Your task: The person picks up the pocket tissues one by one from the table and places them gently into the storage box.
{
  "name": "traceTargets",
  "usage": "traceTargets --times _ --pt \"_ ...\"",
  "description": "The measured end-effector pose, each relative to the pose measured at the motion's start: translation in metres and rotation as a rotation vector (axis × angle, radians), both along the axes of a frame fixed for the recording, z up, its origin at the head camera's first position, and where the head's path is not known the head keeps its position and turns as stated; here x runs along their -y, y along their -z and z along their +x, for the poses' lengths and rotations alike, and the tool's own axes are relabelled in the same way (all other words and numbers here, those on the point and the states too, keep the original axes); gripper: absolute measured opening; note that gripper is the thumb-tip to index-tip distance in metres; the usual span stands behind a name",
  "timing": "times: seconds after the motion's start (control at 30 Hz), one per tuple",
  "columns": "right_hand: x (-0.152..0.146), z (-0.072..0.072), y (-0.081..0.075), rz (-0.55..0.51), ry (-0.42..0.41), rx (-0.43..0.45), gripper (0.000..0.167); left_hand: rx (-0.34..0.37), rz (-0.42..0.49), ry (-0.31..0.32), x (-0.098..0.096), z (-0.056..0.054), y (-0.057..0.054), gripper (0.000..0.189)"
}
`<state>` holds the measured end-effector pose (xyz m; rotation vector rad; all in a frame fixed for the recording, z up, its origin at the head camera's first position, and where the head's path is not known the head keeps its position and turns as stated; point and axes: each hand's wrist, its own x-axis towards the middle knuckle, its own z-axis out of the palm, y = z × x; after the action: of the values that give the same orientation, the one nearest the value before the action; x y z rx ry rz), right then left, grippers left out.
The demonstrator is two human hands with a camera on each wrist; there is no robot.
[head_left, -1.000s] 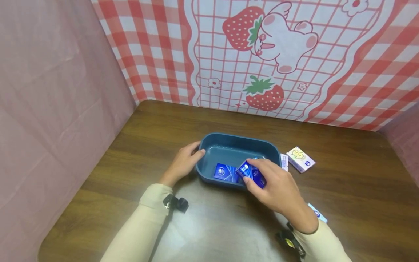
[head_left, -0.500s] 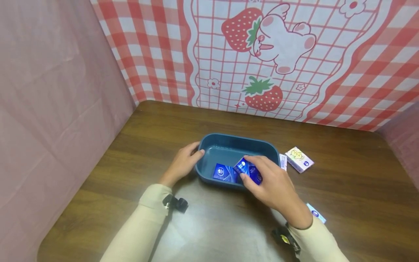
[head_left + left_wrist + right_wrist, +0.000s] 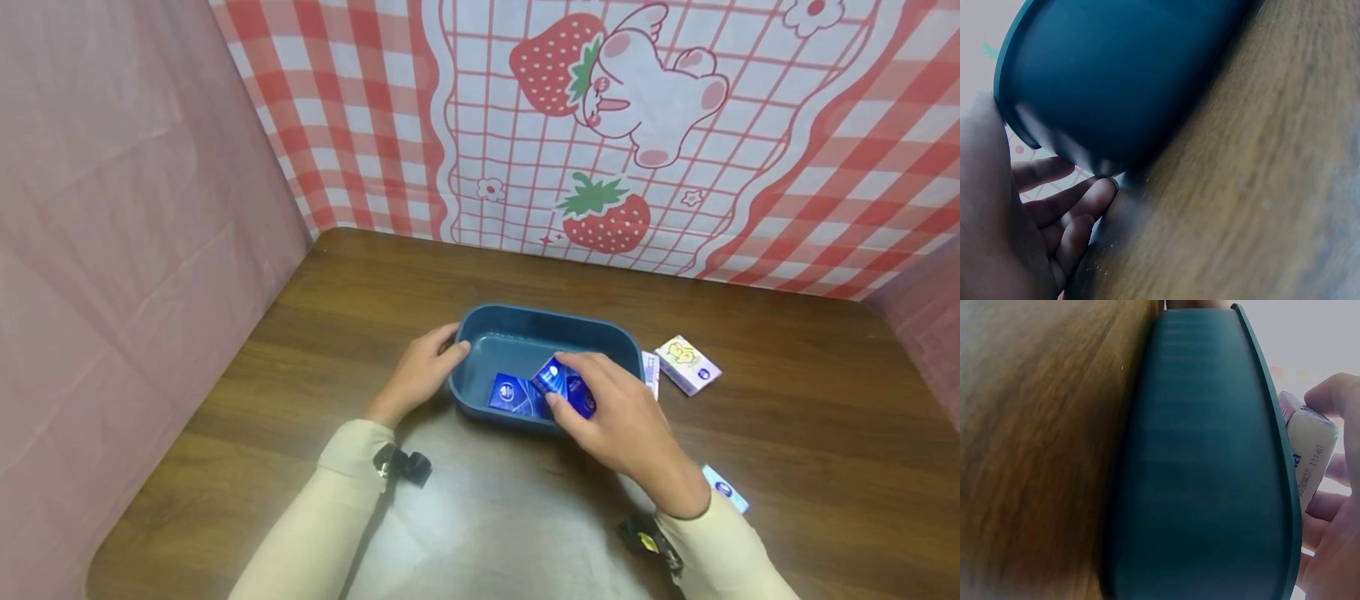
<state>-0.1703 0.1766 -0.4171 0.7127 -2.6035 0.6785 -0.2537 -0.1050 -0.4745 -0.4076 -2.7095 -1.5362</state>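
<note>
A dark teal plastic bin (image 3: pixel 536 323) stands on the table. My left hand (image 3: pixel 423 371) grips its left end, thumb over the rim and the fingers outside along the wall. In the left wrist view those fingertips (image 3: pixel 1107 187) lie low by the bin's wall. Over the right half of the bin my right hand (image 3: pixel 626 421) pinches a blue tissue pack (image 3: pixel 551 377), held tilted between thumb and fingers. The right wrist view shows the pack's pale, date-stamped end (image 3: pixel 1313 453) just past the rim. Inside lie another blue tissue pack (image 3: pixel 512 394) and a darker blue one (image 3: pixel 580 396), partly covered.
Right of the bin lies a white and yellow pack (image 3: pixel 688 365), with a pale pack (image 3: pixel 651 373) partly hidden against the bin's end. A light blue pack (image 3: pixel 725 488) lies beside my right wrist. A checked strawberry cloth (image 3: pixel 360 125) hangs behind the wooden table (image 3: pixel 337 292).
My right hand has moved slightly left over the bin with the blue tissue pack, closer to the pack lying inside. The left hand and the bin stay in place.
</note>
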Motion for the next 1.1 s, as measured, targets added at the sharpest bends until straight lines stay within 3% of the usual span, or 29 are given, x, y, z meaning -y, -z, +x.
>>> traceTargets --times 1.1 --pt "0.022 -0.017 0.001 -0.051 -0.017 0.072 0.065 0.0 -0.007 0.002 0.001 -0.001 0.0 0.05"
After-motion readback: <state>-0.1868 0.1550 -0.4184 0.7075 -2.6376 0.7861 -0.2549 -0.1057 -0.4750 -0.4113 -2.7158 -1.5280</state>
